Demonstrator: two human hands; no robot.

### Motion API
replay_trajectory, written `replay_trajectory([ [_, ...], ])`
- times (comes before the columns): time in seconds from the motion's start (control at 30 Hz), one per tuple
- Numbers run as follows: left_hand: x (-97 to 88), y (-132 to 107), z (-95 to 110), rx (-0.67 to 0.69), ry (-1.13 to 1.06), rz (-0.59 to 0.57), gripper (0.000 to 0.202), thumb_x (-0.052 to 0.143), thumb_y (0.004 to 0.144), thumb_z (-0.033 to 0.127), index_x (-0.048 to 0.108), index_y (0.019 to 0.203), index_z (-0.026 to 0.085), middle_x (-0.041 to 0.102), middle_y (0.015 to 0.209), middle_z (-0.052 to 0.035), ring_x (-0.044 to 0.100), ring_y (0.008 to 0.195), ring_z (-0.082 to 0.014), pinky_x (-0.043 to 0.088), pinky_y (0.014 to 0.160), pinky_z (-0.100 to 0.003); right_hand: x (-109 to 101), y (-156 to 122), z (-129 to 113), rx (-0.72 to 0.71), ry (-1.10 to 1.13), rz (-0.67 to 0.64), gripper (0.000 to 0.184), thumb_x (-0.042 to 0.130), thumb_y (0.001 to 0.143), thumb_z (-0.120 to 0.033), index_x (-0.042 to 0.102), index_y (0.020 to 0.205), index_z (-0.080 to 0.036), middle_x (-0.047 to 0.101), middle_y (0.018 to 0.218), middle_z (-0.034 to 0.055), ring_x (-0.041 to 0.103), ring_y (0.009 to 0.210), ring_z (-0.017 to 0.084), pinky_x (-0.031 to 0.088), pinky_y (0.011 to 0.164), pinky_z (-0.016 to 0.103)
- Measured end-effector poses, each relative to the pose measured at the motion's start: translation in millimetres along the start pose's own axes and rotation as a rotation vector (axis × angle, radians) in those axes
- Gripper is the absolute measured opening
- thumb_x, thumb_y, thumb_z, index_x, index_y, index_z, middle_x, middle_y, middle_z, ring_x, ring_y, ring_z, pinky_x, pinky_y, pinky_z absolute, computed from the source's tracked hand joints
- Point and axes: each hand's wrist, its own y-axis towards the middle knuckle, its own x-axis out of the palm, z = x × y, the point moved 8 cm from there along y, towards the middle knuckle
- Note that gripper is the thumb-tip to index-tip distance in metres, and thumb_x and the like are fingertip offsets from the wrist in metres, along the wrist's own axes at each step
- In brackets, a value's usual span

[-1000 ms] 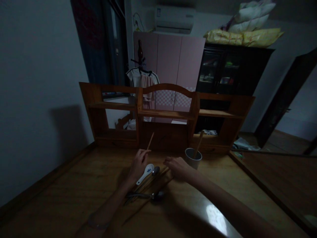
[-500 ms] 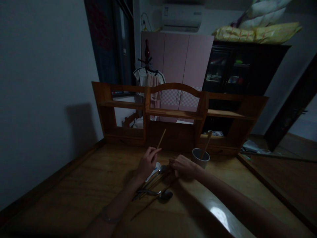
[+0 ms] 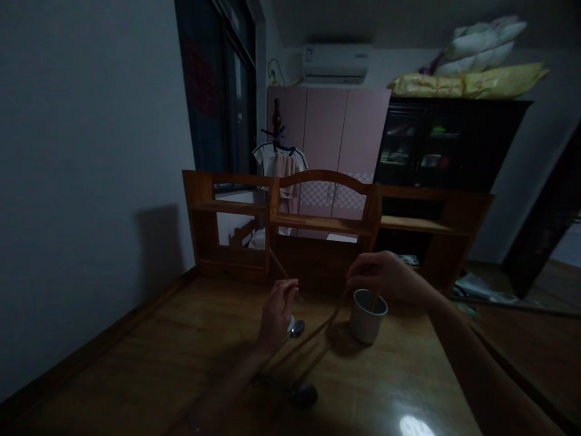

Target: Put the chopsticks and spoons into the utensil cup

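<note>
The room is dim. My left hand [image 3: 276, 312] is closed on a wooden chopstick [image 3: 278, 263] whose tip points up and to the left. My right hand [image 3: 385, 275] is raised just above a pale cup [image 3: 365, 318] and pinches the top of another chopstick [image 3: 338, 309] that slants down toward the table. A stick stands inside the cup. Below my hands lie a metal spoon [image 3: 297, 329], more chopsticks [image 3: 313, 360] and a dark spoon bowl [image 3: 304, 395] on the wooden table [image 3: 181, 351]. A white spoon is mostly hidden behind my left hand.
A wooden shelf unit [image 3: 318, 221] stands along the table's far edge. Behind it are a pink wardrobe [image 3: 327, 127], a dark glass cabinet [image 3: 436, 145] with bedding on top, and clothes on a stand [image 3: 279, 157]. A wall runs on the left.
My right hand has risen from the pile of utensils with a chopstick to above the cup. The left hand's chopstick has tipped from pointing up-right to up-left. The camera tilted upward.
</note>
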Motion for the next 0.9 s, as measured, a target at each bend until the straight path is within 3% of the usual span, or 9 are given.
replay_trajectory([
  [0.1,20.1,0,17,-0.089,-0.192,0.002,0.020,0.050,0.094,0.025,0.048,0.114,0.023,0.063,0.105,-0.0056,0.063,0.097,-0.0167,0.049,0.090,-0.034,-21,0,11,0.042,0.105,0.100,0.029,0.069,0.079,-0.045,0.074,0.087,-0.017,0.072,0.081,0.0032,0.065,0.076,0.018,0.047,0.065,0.024],
  [0.23,49.6,-11,31,-0.204,-0.297,-0.015,0.044,0.053,0.093,0.028,0.033,0.132,0.024,0.066,0.103,-0.0065,0.064,0.099,-0.0177,0.048,0.091,-0.036,-27,-4,23,0.086,0.160,0.119,0.036,0.064,0.082,-0.049,0.075,0.093,-0.017,0.073,0.083,0.0051,0.065,0.077,0.020,0.048,0.064,0.026],
  [0.3,64.4,-21,28,-0.272,-0.285,-0.089,0.047,0.054,0.092,0.032,0.038,0.136,0.024,0.067,0.101,-0.0069,0.065,0.095,-0.0188,0.050,0.089,-0.035,-23,-6,30,0.109,0.163,0.088,0.037,0.063,0.082,-0.051,0.076,0.091,-0.017,0.073,0.080,0.0050,0.065,0.072,0.020,0.048,0.060,0.025],
  [0.37,76.0,-32,20,-0.317,-0.273,-0.173,0.037,0.054,0.091,0.035,0.053,0.126,0.022,0.066,0.104,-0.0081,0.066,0.095,-0.0202,0.052,0.085,-0.033,-20,-7,37,0.113,0.171,0.069,0.037,0.063,0.082,-0.051,0.076,0.088,-0.017,0.072,0.079,0.0048,0.065,0.071,0.019,0.048,0.058,0.025],
  [0.47,82.2,-43,1,-0.374,-0.277,-0.195,0.026,0.058,0.088,0.038,0.066,0.104,0.020,0.067,0.104,-0.0086,0.066,0.095,-0.0220,0.054,0.081,-0.032,-16,-5,46,0.116,0.210,0.055,0.036,0.065,0.080,-0.051,0.075,0.085,-0.016,0.072,0.079,0.0051,0.065,0.068,0.017,0.048,0.056,0.024],
  [0.6,88.6,-52,-16,-0.517,-0.373,-0.187,0.022,0.063,0.084,0.036,0.063,0.098,0.019,0.072,0.095,-0.0080,0.068,0.092,-0.0235,0.054,0.082,-0.034,-7,-2,52,0.146,0.336,0.012,0.036,0.066,0.081,-0.050,0.074,0.089,-0.015,0.072,0.073,0.0053,0.065,0.062,0.016,0.049,0.055,0.023],
  [0.9,101.5,-66,-5,-0.558,-0.307,-0.345,0.018,0.061,0.084,0.032,0.067,0.097,0.022,0.074,0.102,-0.0050,0.069,0.092,-0.0214,0.053,0.082,-0.030,12,0,21,0.032,0.470,-0.073,0.031,0.068,0.082,-0.042,0.073,0.096,-0.015,0.073,0.080,0.0063,0.068,0.070,0.017,0.054,0.063,0.025],
])
